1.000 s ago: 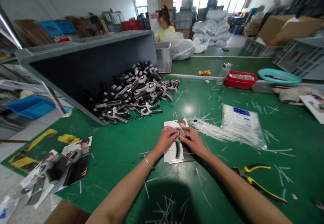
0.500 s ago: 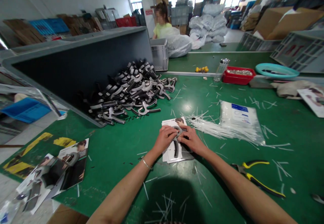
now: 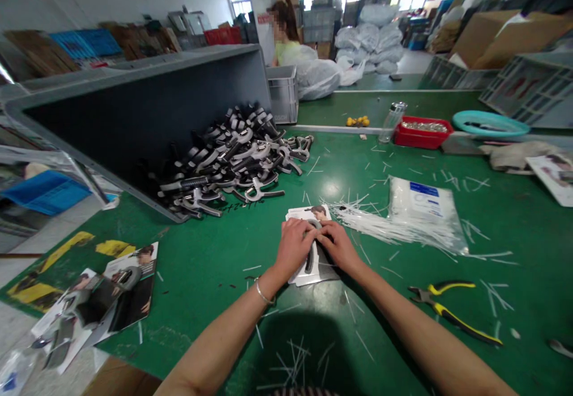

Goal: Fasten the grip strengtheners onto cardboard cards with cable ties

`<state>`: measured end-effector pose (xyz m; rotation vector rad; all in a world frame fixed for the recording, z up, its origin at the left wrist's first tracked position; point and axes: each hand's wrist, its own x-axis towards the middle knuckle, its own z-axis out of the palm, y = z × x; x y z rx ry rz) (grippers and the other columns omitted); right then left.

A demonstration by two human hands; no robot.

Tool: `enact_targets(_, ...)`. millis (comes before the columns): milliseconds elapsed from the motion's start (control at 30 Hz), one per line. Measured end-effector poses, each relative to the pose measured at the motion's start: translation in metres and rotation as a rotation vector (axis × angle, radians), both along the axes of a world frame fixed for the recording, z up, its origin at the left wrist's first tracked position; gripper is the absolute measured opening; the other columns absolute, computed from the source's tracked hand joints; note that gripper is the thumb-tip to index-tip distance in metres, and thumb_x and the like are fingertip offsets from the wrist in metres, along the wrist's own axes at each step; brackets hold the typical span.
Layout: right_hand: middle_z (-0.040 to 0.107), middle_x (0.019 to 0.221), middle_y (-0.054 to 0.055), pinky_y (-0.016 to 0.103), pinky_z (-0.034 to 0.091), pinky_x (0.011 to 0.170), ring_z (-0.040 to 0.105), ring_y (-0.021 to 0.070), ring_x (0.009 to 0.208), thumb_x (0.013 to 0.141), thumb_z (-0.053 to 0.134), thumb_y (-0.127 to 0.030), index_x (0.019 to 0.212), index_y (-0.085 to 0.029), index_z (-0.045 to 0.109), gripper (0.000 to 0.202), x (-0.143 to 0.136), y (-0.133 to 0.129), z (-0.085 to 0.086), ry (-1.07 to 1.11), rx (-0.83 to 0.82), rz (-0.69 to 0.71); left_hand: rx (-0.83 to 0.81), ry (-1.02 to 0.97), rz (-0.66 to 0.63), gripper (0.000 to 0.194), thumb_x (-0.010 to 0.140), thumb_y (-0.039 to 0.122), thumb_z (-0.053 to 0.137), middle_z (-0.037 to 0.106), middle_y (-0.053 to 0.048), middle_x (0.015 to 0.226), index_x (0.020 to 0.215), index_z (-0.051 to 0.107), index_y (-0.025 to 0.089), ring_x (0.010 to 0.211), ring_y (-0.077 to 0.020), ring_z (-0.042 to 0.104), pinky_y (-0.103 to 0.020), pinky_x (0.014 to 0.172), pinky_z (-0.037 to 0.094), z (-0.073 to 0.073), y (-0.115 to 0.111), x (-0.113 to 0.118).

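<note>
My left hand (image 3: 295,242) and my right hand (image 3: 338,244) meet over a grey and black hand grip (image 3: 310,261) lying on printed cards (image 3: 320,275). The fingers of both hands are bent and pinched together near the top of the grip. Whatever small part lies between the fingertips is hidden. Right of the cards is a heap of thin white ties (image 3: 380,226), some inside a clear plastic bag (image 3: 423,205). Pliers with yellow and black handles (image 3: 456,312) lie on the green table (image 3: 201,288).
A tipped grey bin (image 3: 147,92) holds a pile of hand grips (image 3: 242,157), some spilling out. Carded grips (image 3: 89,306) lie at the left edge. Further back stand a glass bottle (image 3: 393,123), a red box (image 3: 422,135) and a turquoise tray (image 3: 490,124). A person (image 3: 286,32) is beyond.
My left hand has shifted slightly right and turned over the grip, its fingertips now closer to my right hand's. The person at the back has turned their head a little.
</note>
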<state>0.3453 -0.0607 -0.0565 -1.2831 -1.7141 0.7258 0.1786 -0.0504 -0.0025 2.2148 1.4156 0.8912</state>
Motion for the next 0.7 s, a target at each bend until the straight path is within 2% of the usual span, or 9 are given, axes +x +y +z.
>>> enact_targets(67,0.059,0.114,0.009,0.046,0.037,0.103,0.051,0.0252,0.115,0.091,0.056,-0.028,0.088,-0.022,0.066,0.012,-0.004,-0.001,-0.004,0.005,0.038,-0.054,0.072,0.035,-0.009,0.017,0.094,0.024,0.051,0.066,-0.005,0.087,0.083,0.064,0.019,0.095,-0.0216,0.055,-0.04,0.093,0.038,-0.005,-0.016,0.007)
enact_targets(167,0.059,0.115,0.01,0.045,0.037,0.103,0.051,0.0251,0.115,0.091,0.055,-0.027,0.09,-0.022,0.067,0.013,-0.008,0.0,-0.006,-0.014,0.059,-0.071,0.169,0.184,-0.119,0.018,0.096,0.02,0.046,0.064,-0.009,0.093,0.088,0.063,0.017,0.097,-0.024,0.054,-0.042,0.093,0.039,-0.021,-0.04,0.01)
enact_targets(233,0.061,0.113,0.01,0.045,0.037,0.102,0.052,0.0252,0.114,0.091,0.056,-0.028,0.089,-0.021,0.068,0.013,-0.007,0.001,-0.003,-0.052,0.052,-0.063,0.2,0.292,-0.225,0.02,0.096,0.018,0.044,0.064,-0.01,0.095,0.089,0.063,0.016,0.099,-0.0255,0.053,-0.043,0.092,0.039,-0.027,-0.049,0.006)
enact_targets(300,0.062,0.112,0.009,0.044,0.037,0.1,0.053,0.0251,0.112,0.092,0.057,-0.027,0.089,-0.021,0.067,0.013,-0.003,-0.001,0.007,-0.081,0.047,-0.054,0.189,0.326,-0.274,0.021,0.097,0.021,0.044,0.064,-0.009,0.097,0.089,0.062,0.017,0.102,-0.0254,0.053,-0.043,0.093,0.039,-0.025,-0.053,-0.003)
enact_targets(367,0.063,0.109,0.008,0.043,0.038,0.097,0.053,0.0242,0.109,0.093,0.056,-0.027,0.089,-0.02,0.066,0.013,0.003,-0.009,0.02,-0.132,0.071,-0.027,0.154,0.3,-0.183,0.021,0.096,0.033,0.048,0.063,-0.01,0.105,0.096,0.062,0.017,0.105,-0.0259,0.053,-0.044,0.095,0.039,-0.016,-0.054,-0.014)
enact_targets(467,0.066,0.093,0.007,0.038,0.039,0.089,0.054,0.0224,0.094,0.096,0.053,-0.026,0.087,-0.019,0.065,0.017,0.008,-0.032,0.04,-0.391,0.132,0.122,0.079,0.318,0.042,0.05,0.084,0.058,0.059,0.061,-0.015,0.108,0.107,0.059,0.014,0.103,-0.0303,0.054,-0.046,0.09,0.042,-0.002,-0.055,-0.029)
enact_targets(500,0.066,0.087,0.007,0.037,0.039,0.085,0.053,0.0228,0.09,0.096,0.054,-0.026,0.086,-0.019,0.065,0.017,0.007,-0.04,0.044,-0.52,0.149,0.177,0.044,0.349,0.075,0.056,0.08,0.061,0.063,0.061,-0.015,0.104,0.107,0.059,0.013,0.099,-0.0313,0.055,-0.046,0.088,0.043,-0.001,-0.056,-0.033)
enact_targets(600,0.065,0.082,0.01,0.039,0.038,0.077,0.052,0.0266,0.087,0.092,0.059,-0.021,0.084,-0.016,0.067,0.012,-0.007,-0.058,0.051,-0.85,0.192,0.21,-0.065,0.406,0.046,0.043,0.081,0.051,0.066,0.062,-0.014,0.093,0.098,0.061,0.012,0.091,-0.0296,0.057,-0.042,0.082,0.045,-0.004,-0.058,-0.038)
enact_targets(700,0.066,0.083,0.014,0.04,0.037,0.073,0.053,0.0289,0.087,0.088,0.059,-0.012,0.084,-0.013,0.067,0.009,-0.025,-0.059,0.052,-1.017,0.204,0.169,-0.129,0.381,0.006,0.024,0.086,0.035,0.061,0.061,-0.012,0.089,0.093,0.062,0.012,0.088,-0.0267,0.058,-0.038,0.081,0.047,-0.01,-0.057,-0.042)
